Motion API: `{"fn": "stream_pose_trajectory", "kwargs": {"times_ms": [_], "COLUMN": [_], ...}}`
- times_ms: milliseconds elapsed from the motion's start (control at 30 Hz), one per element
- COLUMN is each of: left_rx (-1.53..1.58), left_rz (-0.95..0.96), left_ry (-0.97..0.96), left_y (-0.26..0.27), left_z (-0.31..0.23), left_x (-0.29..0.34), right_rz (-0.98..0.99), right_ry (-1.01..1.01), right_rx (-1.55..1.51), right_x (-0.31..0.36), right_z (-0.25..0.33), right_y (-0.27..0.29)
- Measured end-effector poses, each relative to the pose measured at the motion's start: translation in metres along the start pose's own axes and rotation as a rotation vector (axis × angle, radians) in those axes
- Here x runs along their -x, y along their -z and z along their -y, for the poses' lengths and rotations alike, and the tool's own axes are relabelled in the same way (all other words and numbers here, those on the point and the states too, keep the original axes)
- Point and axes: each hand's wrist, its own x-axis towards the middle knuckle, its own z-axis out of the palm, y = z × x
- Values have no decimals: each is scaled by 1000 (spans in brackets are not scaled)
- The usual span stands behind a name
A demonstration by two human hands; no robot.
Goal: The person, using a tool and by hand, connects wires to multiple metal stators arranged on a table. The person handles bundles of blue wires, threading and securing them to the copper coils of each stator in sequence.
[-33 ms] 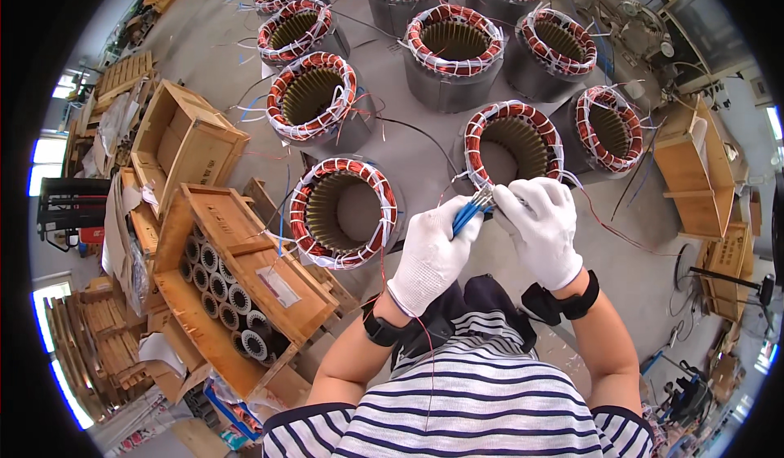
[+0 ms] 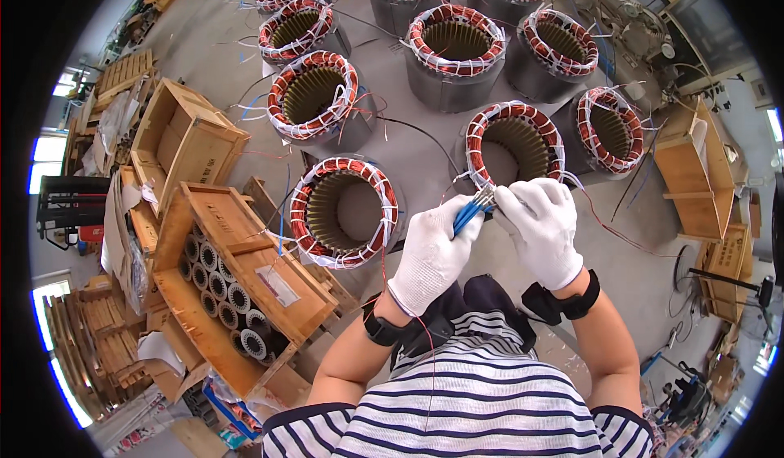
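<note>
Both my hands wear white knitted gloves and meet in front of me, close to the near stators. My left hand [image 2: 436, 250] is closed round a bundle of thin blue wires [image 2: 467, 216] with silvery ends pointing up and to the right. Against those ends, my right hand [image 2: 542, 227] has its fingers bent and pinched; what lies between the fingertips is hidden. Just beyond my hands stands a motor stator [image 2: 541, 118] with red-brown windings laced in white. Another wound stator [image 2: 299, 227] sits left of my left hand, and a thin red wire [image 2: 384, 266] hangs beside that wrist.
Several more wound stators [image 2: 454, 82] stand on the grey surface beyond, with loose leads trailing. At left, an open wooden crate [image 2: 184, 290] holds several small round cores [image 2: 238, 297]. Another wooden crate [image 2: 184, 143] lies behind it. Wooden boxes [image 2: 694, 168] stand at right.
</note>
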Motion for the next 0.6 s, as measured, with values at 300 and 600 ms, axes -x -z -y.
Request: {"fn": "stream_pose_trajectory", "kwargs": {"times_ms": [300,600], "left_rx": [-107,62], "left_rz": [14,121], "left_ry": [-417,-85], "left_y": [19,22], "left_z": [14,9], "left_x": [-4,-5], "right_rz": [205,-120], "right_ry": [-935,-149], "right_rx": [-1040,111], "right_x": [-8,-15], "right_z": [36,37], "right_y": [-11,1]}}
